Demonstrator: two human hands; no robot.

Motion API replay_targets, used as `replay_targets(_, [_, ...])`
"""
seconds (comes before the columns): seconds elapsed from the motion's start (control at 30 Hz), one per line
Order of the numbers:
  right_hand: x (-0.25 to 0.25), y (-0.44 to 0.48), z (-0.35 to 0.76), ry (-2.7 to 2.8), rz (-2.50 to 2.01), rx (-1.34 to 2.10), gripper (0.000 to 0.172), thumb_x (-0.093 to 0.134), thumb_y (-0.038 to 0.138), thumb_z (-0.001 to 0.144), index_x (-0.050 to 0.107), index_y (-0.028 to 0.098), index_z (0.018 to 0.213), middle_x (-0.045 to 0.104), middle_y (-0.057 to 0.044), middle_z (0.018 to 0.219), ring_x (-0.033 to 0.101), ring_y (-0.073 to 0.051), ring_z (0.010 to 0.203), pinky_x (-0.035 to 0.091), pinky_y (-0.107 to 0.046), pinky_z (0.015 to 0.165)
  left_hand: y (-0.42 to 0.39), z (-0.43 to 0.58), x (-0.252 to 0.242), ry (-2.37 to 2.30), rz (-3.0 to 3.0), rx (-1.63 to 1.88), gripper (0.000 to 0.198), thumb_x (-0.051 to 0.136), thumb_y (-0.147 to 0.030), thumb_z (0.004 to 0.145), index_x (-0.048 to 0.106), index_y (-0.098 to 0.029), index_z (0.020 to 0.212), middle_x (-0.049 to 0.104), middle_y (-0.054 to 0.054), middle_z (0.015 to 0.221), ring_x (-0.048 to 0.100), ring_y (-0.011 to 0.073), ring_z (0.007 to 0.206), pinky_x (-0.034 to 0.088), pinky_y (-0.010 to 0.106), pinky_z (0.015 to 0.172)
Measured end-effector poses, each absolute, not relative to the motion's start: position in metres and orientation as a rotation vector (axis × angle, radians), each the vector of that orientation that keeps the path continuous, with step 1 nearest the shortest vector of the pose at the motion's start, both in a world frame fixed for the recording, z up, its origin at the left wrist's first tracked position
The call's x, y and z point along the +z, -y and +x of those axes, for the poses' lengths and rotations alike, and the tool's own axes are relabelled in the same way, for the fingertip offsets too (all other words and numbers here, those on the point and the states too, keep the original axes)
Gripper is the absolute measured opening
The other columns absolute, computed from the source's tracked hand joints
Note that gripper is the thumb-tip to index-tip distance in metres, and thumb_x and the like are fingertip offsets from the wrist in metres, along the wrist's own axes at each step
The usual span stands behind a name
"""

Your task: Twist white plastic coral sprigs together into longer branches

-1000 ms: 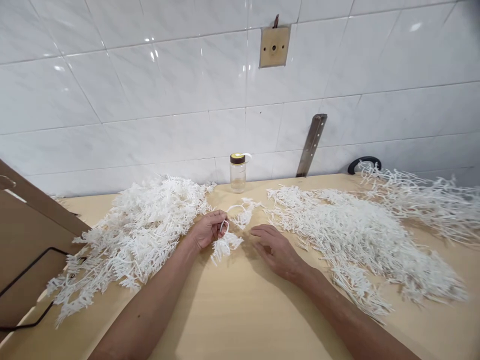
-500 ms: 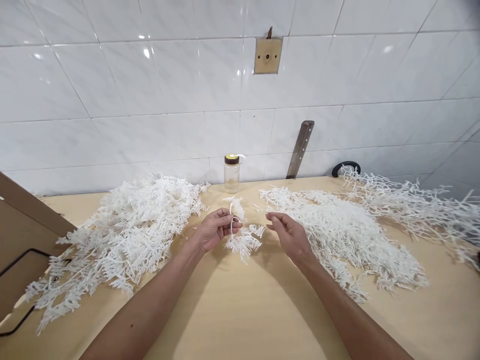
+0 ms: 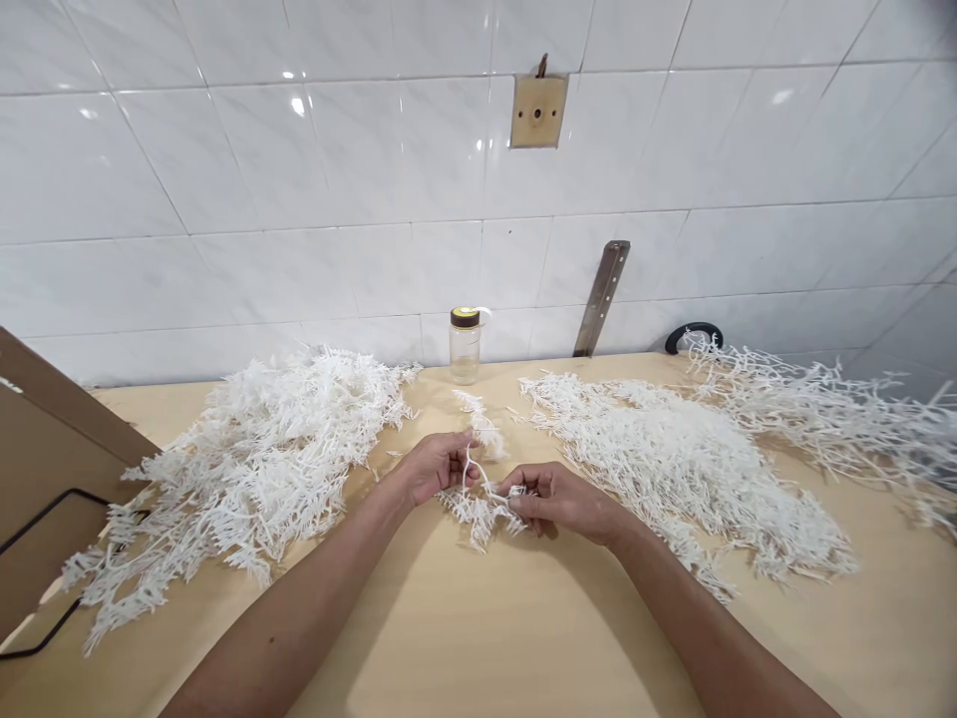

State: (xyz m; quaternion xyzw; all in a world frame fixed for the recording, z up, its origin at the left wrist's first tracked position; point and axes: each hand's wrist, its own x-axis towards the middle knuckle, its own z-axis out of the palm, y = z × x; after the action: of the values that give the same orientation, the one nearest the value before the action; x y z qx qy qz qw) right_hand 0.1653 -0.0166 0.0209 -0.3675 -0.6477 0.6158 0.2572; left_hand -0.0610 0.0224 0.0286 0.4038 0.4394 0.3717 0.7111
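Between my hands is a white branching plastic sprig (image 3: pixel 477 514), its thin stem bent and its feathery end spread low in front of me. My left hand (image 3: pixel 443 467) pinches the stem near the top. My right hand (image 3: pixel 557 501) is closed on the sprig's lower right part, thumb and forefinger together. Some white frond (image 3: pixel 484 424) shows just beyond my fingers; whether it belongs to the same sprig I cannot tell. To the left lies a large heap of similar white sprigs (image 3: pixel 299 449), and to the right a heap of short white pieces (image 3: pixel 695 469).
A clear bottle with a dark and yellow lid (image 3: pixel 465 349) stands at the table's back. A metal strip (image 3: pixel 602 299) leans on the tiled wall. Bare white stems (image 3: pixel 837 409) lie far right, near a black curved handle (image 3: pixel 694 335). A brown box (image 3: pixel 60 469) stands left.
My right hand has come down and left and taken hold of the sprig. My left hand has moved slightly lower, still holding the stem.
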Motion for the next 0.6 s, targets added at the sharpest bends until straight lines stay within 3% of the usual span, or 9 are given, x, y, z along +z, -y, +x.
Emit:
replay_targets(0.13, [0.025,0.02,0.163,1.808,-0.959,1.681,0.041,0.069,0.055,0.078,0.07,0.015,0.09,0.061,0.0,0.061,0.053,-0.01,0.051,0.041,-0.021,0.047,-0.021,-0.06,0.034,-1.052,0.95,0.823,0.024,0.071,-0.033,0.076,0.061,-0.013,0.086,0.048,-0.006,0.052,0.053,0.0088,0.039,0.037,0.019,0.036])
replay_targets(0.3, [0.017,0.011,0.166,1.677,-1.083,1.533,0.044,0.064,0.058,0.081,0.069,0.016,0.092,0.067,-0.004,0.072,0.059,-0.011,0.051,0.042,-0.02,0.045,-0.011,-0.056,0.043,-1.051,1.141,0.792,0.031,0.07,-0.034,0.076,0.059,-0.018,0.101,0.059,-0.005,0.067,0.037,0.0014,0.03,0.014,0.016,0.03])
replay_targets(0.37, [0.009,0.003,0.169,1.474,-1.211,1.398,0.044,0.063,0.059,0.082,0.068,0.016,0.09,0.068,-0.005,0.077,0.06,-0.01,0.052,0.044,-0.021,0.046,-0.006,-0.053,0.047,-0.994,1.243,0.752,0.036,0.068,-0.037,0.077,0.06,-0.019,0.108,0.058,-0.004,0.066,0.035,0.0013,0.031,0.015,0.016,0.031])
replay_targets(0.5, [-0.002,-0.009,0.176,1.135,-1.203,1.411,0.042,0.065,0.057,0.081,0.067,0.018,0.093,0.069,-0.01,0.092,0.066,-0.018,0.073,0.055,-0.028,0.058,0.006,-0.046,0.058,-0.965,1.488,0.693,0.039,0.062,-0.044,0.082,0.066,-0.019,0.112,0.053,-0.004,0.061,0.029,0.0032,0.036,0.023,0.018,0.036])
replay_targets(0.6, [-0.001,-0.01,0.177,1.113,-1.169,1.399,0.049,0.057,0.063,0.084,0.066,0.018,0.098,0.069,-0.013,0.096,0.068,-0.022,0.079,0.058,-0.033,0.062,0.016,-0.042,0.065,-0.955,1.776,0.666,0.032,0.058,-0.04,0.086,0.073,-0.019,0.104,0.054,-0.001,0.06,0.043,0.0084,0.049,0.033,0.018,0.046])
